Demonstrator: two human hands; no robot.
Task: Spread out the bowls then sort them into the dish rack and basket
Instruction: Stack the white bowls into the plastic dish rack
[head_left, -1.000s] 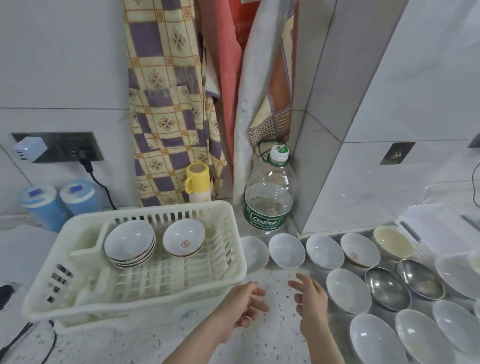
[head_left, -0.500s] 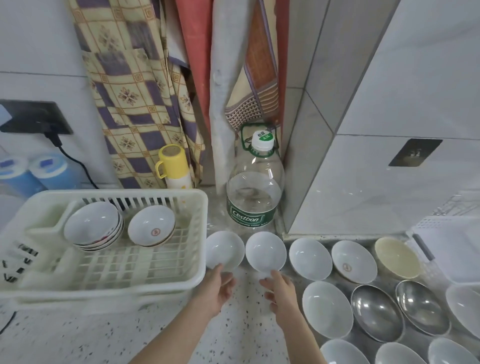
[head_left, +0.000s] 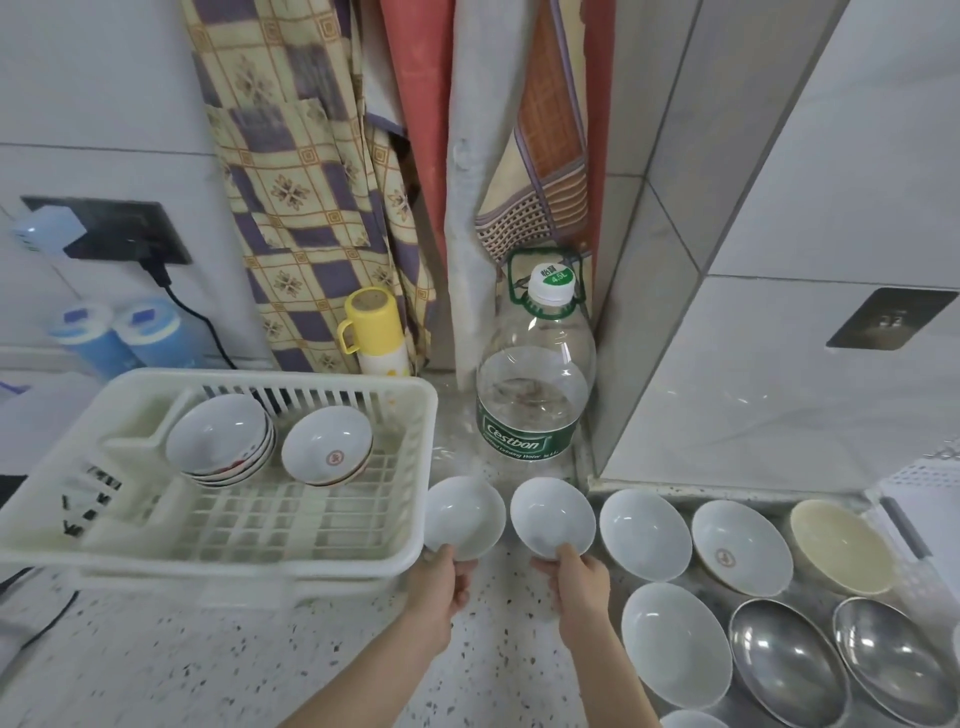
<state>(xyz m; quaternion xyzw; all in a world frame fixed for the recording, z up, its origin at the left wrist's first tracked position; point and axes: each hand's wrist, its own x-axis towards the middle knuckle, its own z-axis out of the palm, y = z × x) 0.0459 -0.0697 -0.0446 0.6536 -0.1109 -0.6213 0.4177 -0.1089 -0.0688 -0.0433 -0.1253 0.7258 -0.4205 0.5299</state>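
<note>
Speckled white stone bench (head_left: 218, 665) runs below pale tiled walls, with patterned cloths (head_left: 306, 171) hanging in the corner.

From the head view, two hands reach forward. The left hand (head_left: 439, 582) grips the near rim of a small plain white bowl (head_left: 464, 517) that sits just beside the white plastic slatted dish rack (head_left: 218, 519); its fingers curl under the rim. The right hand (head_left: 582, 579) holds the near rim of a second small plain white bowl (head_left: 552, 514), thumb over the edge.

Inside the rack are two groups: a stack of white bowls with dark-patterned rims (head_left: 221, 439), whose count I cannot make out, and beside it a white bowl with a red emblem (head_left: 327, 444), apparently resting on another.

Right of the held pair lie three more bowls in a row: a plain white bowl (head_left: 644, 535), a white emblem bowl (head_left: 740, 545) and a cream bowl (head_left: 841, 545). Nearer lie one larger white bowl (head_left: 675, 644) and two steel bowls (head_left: 789, 660), the right one partly cut off. Another white rim (head_left: 693, 719) is cut by the bottom edge.

Behind stand one clear water jug with a green label (head_left: 535, 384), one yellow-capped flask (head_left: 376, 332) and two blue-lidded canisters (head_left: 119, 332). A white perforated basket (head_left: 930, 488) is cut off at the right edge.
</note>
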